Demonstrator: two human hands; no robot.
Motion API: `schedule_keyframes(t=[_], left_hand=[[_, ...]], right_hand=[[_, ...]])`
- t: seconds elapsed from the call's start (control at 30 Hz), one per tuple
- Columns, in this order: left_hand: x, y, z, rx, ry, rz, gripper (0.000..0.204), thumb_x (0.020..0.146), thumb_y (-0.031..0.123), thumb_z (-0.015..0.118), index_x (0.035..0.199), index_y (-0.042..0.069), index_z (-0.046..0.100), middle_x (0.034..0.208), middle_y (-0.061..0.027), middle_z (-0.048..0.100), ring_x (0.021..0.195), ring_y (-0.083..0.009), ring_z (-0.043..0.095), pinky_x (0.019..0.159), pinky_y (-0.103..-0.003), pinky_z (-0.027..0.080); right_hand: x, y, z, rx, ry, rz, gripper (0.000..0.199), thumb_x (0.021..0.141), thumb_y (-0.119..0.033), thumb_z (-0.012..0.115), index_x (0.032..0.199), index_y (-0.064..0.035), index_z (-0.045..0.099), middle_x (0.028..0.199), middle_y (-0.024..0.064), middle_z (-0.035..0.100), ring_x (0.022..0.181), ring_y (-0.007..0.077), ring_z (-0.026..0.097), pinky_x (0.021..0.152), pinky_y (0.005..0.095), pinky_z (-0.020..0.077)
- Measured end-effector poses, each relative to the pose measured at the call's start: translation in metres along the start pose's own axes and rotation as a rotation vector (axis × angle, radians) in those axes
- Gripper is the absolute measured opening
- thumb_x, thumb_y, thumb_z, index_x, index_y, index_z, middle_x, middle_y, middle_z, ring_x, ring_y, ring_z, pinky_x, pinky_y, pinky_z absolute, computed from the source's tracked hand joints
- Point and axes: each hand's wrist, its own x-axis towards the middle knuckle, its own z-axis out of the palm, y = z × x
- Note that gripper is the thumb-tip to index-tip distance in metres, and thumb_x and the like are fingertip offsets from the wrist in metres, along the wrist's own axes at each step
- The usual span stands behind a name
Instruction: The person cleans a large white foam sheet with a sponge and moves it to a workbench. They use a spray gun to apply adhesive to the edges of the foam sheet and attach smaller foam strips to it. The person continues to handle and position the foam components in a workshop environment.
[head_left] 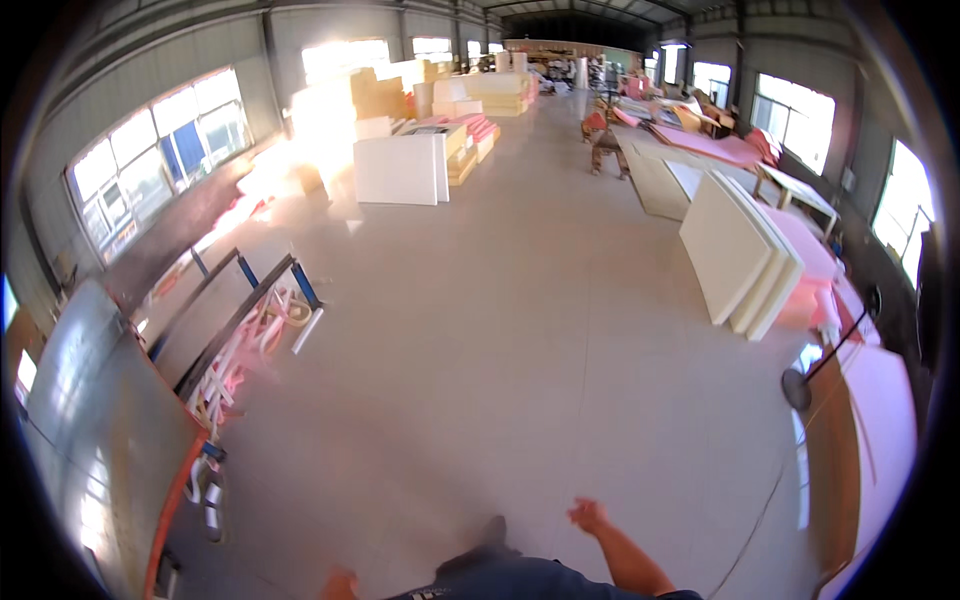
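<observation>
My right hand (588, 515) swings out over the grey floor (480, 330), its fingers loosely apart and nothing seen in them. At the bottom edge my left hand (341, 583) is smeared by motion, so its fingers do not show clearly. Neither hand touches anything that I can see. Between them one dark shoe (495, 530) shows below my dark shirt (540, 580).
Metal frames (240, 320) with pink and white offcuts beneath stand left, near a large sheet-topped table (110, 430). White foam slabs (735, 255) lean at right, beside a round-based stand (797, 390). A cable (755, 530) crosses the floor. Foam stacks (470, 100) rise farther off.
</observation>
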Motion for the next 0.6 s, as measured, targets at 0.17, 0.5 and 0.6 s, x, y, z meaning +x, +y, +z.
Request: schedule_keyframes(t=[0.17,0.5,0.6], left_hand=[[0.192,0.131,-0.171,-0.180,0.234,0.148,0.025,0.086,0.026,0.056,0.102,0.011,0.068,0.089,-0.0144,0.068,0.087,-0.0340,0.065,0.076,-0.047,0.052],[0.304,0.425,-0.490,-0.499,0.477,0.818,0.046,0.076,0.026,0.076,0.119,0.015,0.064,0.084,-0.0048,0.071,0.076,-0.0222,0.068,0.074,-0.037,0.055],[0.394,0.334,-0.463,-0.252,0.156,0.424,0.049,0.075,0.031,0.078,0.120,0.016,0.064,0.094,-0.0064,0.071,0.089,-0.0232,0.067,0.082,-0.038,0.053]], right_hand=[[0.042,0.052,0.026,0.192,-0.340,0.361,0.050,0.087,-0.050,0.057,0.115,-0.0090,0.064,0.114,0.0138,0.064,0.106,0.0331,0.060,0.092,0.0456,0.0481],[0.247,0.151,-0.044,0.056,-0.350,0.279,0.027,0.088,-0.035,0.063,0.092,-0.0088,0.069,0.077,0.0049,0.072,0.069,0.0197,0.070,0.069,0.0375,0.0564],[0.387,0.061,-0.105,-0.167,-0.244,-0.020,0.022,0.087,-0.025,0.064,0.094,-0.0048,0.068,0.077,0.0070,0.070,0.067,0.0177,0.069,0.063,0.0333,0.0557]])
